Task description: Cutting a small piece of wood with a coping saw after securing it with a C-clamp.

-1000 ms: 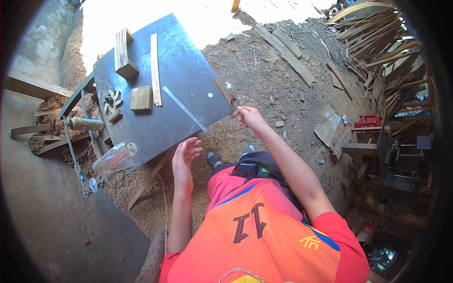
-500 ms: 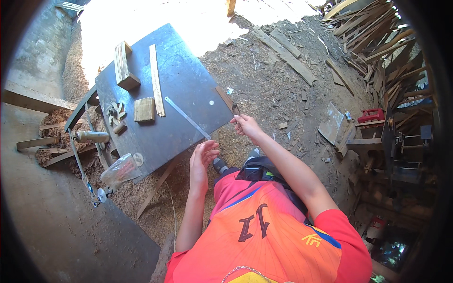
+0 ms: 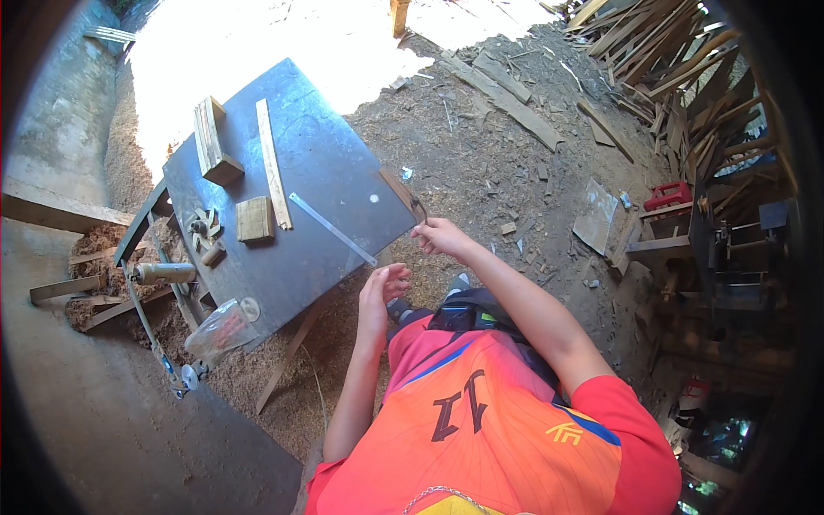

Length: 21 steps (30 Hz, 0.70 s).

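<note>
Grip of right hand (image 3: 440, 237) bent inward at worktop's (image 3: 335, 150) near right corner, beside dark metal piece (image 3: 419, 209); cannot tell if pinching it. Left hand (image 3: 379, 296) loosely spread, by ruler (image 3: 333, 229) end at near edge. Beyond: wood block (image 3: 255, 220), wood strip (image 3: 274, 165); beam (image 3: 213, 144) toward far left edge.

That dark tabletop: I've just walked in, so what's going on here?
A person's right hand is by the right-hand corner of the tabletop; whether it grips anything is unclear. The left hand, fingers loosely curled, is close to the near end of a pale flat strip. A wooden block and wooden slat share the tabletop with it.
</note>
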### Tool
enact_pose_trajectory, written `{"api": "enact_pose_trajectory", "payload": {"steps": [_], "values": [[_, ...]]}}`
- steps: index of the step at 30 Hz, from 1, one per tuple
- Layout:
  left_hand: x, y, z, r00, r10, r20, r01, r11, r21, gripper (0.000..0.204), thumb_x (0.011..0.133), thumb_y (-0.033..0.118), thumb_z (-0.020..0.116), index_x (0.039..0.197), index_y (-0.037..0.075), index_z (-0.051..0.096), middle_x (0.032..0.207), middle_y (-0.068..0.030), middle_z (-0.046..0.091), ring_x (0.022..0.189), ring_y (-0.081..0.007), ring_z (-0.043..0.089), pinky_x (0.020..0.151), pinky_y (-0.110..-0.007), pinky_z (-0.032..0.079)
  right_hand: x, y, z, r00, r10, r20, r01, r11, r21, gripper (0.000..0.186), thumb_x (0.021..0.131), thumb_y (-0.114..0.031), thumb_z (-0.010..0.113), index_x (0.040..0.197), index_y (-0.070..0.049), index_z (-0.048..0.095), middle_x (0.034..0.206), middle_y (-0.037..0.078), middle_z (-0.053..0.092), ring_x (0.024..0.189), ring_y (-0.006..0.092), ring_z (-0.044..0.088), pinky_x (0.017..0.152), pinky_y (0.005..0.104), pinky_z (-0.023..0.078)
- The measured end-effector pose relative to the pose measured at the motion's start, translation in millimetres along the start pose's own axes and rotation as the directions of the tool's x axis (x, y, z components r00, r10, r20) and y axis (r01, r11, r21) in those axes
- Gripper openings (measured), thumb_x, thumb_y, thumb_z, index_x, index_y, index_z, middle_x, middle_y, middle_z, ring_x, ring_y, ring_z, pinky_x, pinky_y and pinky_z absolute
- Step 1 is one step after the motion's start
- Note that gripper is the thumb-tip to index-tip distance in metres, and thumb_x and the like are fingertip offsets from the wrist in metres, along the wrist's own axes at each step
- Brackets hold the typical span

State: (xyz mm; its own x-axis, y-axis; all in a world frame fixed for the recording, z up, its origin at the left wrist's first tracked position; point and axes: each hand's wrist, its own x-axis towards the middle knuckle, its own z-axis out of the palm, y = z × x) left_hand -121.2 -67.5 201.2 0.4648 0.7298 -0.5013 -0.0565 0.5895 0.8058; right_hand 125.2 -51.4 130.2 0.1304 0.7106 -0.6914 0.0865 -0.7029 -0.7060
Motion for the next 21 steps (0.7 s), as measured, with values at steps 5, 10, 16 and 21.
{"api": "enact_pose_trajectory", "payload": {"steps": [5,10,16,21], "values": [[5,6,-2,1.000,0.009,0.020,-0.009,1.000,0.027,0.047,0.112,0.042,0.048,0.130,0.005,0.071,0.124,-0.0091,0.076,0.105,-0.0144,0.070,0.097,-0.032,0.052,2,15,-3,0.998,-0.064,0.019,0.065,0.995,-0.071,0.032,0.108,-0.033,0.058,0.118,-0.007,0.073,0.095,0.006,0.073,0.082,0.0167,0.071,0.073,0.0326,0.057],[6,10,-1,1.000,0.022,0.016,-0.023,0.998,0.057,0.047,0.111,0.042,0.047,0.129,0.005,0.071,0.124,-0.0092,0.076,0.105,-0.0146,0.071,0.097,-0.031,0.052,-8,27,-17,0.994,-0.108,0.026,0.111,0.951,-0.287,0.034,0.106,-0.031,0.062,0.120,-0.002,0.072,0.095,0.011,0.076,0.082,0.0200,0.074,0.075,0.0356,0.059],[1,3,-3,1.000,0.027,0.000,-0.027,0.997,0.069,0.047,0.111,0.042,0.047,0.130,0.005,0.071,0.124,-0.0092,0.076,0.106,-0.0148,0.071,0.098,-0.031,0.052,-30,50,-53,0.999,-0.051,-0.002,0.046,0.921,-0.387,0.036,0.105,-0.031,0.063,0.122,0.000,0.070,0.095,0.012,0.077,0.081,0.0194,0.075,0.076,0.0357,0.060],[-2,-3,-1,0.998,0.000,-0.061,0.005,0.996,0.084,0.047,0.111,0.042,0.047,0.129,0.006,0.071,0.124,-0.0090,0.076,0.106,-0.0146,0.071,0.097,-0.032,0.051,-33,62,-78,0.999,-0.050,-0.018,0.038,0.909,-0.415,0.035,0.104,-0.032,0.064,0.120,-0.003,0.073,0.094,0.010,0.079,0.079,0.0190,0.075,0.072,0.0369,0.060]]}}
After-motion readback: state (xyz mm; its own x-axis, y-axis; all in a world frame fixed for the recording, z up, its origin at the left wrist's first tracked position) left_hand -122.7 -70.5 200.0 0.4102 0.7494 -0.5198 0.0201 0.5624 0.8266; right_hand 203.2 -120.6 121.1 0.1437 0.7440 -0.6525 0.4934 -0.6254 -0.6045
